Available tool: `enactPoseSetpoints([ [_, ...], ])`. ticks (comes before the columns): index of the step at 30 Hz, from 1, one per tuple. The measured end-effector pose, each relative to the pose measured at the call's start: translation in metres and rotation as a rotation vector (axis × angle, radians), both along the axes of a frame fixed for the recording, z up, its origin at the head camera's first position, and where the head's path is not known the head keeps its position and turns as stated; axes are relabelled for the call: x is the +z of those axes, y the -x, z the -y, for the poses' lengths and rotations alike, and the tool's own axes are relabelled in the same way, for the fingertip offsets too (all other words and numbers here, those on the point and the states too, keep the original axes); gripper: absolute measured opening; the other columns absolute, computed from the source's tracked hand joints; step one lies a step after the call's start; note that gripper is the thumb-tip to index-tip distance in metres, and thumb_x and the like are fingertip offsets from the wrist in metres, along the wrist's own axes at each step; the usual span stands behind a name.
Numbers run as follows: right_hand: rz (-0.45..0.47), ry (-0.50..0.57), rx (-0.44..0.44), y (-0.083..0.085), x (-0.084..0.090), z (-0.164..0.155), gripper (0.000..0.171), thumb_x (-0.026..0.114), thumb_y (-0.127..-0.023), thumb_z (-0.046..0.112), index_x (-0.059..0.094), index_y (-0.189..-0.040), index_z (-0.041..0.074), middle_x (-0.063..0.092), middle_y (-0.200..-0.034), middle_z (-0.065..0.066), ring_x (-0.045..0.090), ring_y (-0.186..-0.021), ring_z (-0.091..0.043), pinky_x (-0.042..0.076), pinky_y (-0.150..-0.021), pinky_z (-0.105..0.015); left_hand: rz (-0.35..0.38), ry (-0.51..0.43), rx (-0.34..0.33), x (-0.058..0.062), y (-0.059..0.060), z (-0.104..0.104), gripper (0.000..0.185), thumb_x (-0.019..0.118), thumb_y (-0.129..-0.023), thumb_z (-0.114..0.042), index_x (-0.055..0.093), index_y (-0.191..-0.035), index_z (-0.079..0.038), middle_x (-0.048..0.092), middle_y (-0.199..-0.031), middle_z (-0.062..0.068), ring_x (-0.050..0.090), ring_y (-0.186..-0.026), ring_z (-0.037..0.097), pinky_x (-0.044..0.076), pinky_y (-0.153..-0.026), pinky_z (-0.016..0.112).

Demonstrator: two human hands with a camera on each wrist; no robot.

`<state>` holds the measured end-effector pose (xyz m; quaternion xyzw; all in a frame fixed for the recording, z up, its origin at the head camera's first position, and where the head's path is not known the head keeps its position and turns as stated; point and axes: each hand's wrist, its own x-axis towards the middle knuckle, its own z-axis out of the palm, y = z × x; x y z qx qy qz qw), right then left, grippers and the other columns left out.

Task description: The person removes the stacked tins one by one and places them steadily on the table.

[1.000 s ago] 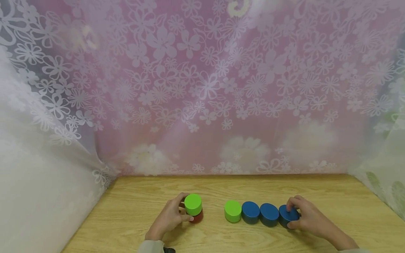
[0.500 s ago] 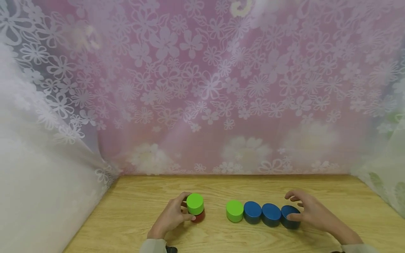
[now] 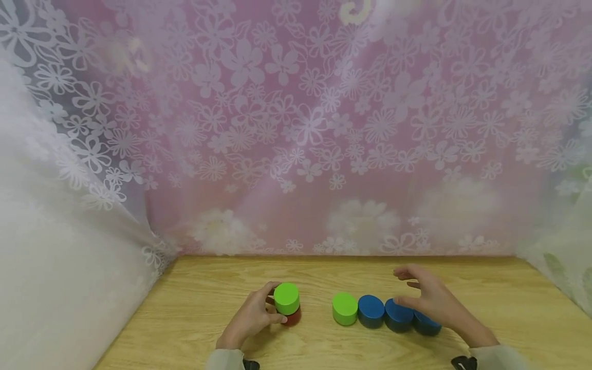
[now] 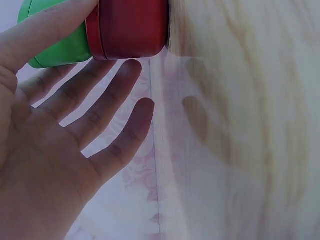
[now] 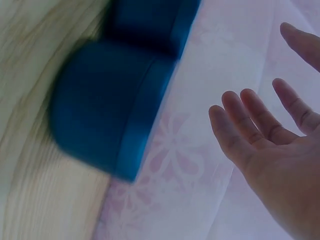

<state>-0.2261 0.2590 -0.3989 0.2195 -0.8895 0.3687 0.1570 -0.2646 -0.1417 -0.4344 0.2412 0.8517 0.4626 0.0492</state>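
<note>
A green round tin [image 3: 287, 298] sits stacked on a red round tin [image 3: 292, 316]. My left hand [image 3: 252, 315] holds this stack from the left, thumb at the near side and fingers behind. In the left wrist view the thumb lies across the seam between the green tin [image 4: 62, 42] and the red tin [image 4: 132, 30]. My right hand [image 3: 432, 299] hovers over the right end of a row, fingers spread and holding nothing. It partly hides the rightmost blue tin [image 3: 427, 325] and overlaps the middle blue tin [image 3: 399, 316] beside it.
The row continues leftward with another blue tin [image 3: 371, 311] and a second green tin [image 3: 345, 309], side by side. All stand on a wood-grain table [image 3: 222, 275]. A floral curtain [image 3: 296, 154] hangs behind its far edge and along both sides.
My right hand has let go of the rightmost blue tin, opened, and moved up and left over the row. My left hand keeps its hold on the stack.
</note>
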Motion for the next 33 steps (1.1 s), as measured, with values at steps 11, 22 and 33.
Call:
enactPoseSetpoints([
  [11,0.03,0.09,0.063,0.007,0.009,0.038,0.043,0.084,-0.084,0.007,0.061,-0.12,-0.001,0.064,-0.12,-0.015,0.062,-0.109,-0.04,0.055,-0.09,-0.05,0.026,0.006,-0.028,-0.001,0.0,0.002,0.072,0.085,-0.08,0.001,0.05,-0.143,0.002,0.06,-0.124,0.016,0.064,-0.104,0.035,0.056,-0.086,0.048],
  [22,0.09,0.112,0.115,0.011,0.006,0.064,0.042,0.081,-0.087,0.008,0.059,-0.122,-0.001,0.061,-0.123,-0.017,0.06,-0.112,-0.042,0.053,-0.093,-0.051,0.075,0.017,-0.022,-0.003,-0.003,0.004,0.057,0.084,-0.082,-0.003,0.057,-0.131,0.008,0.065,-0.119,0.015,0.065,-0.102,0.035,0.057,-0.084,0.046],
  [33,0.102,0.141,0.205,0.018,0.004,0.085,0.04,0.077,-0.091,0.008,0.057,-0.123,-0.004,0.059,-0.124,-0.024,0.057,-0.113,-0.045,0.052,-0.094,-0.055,0.074,0.036,-0.039,-0.003,-0.002,0.004,0.052,0.084,-0.084,-0.006,0.06,-0.129,0.005,0.068,-0.117,0.016,0.067,-0.099,0.031,0.057,-0.084,0.047],
])
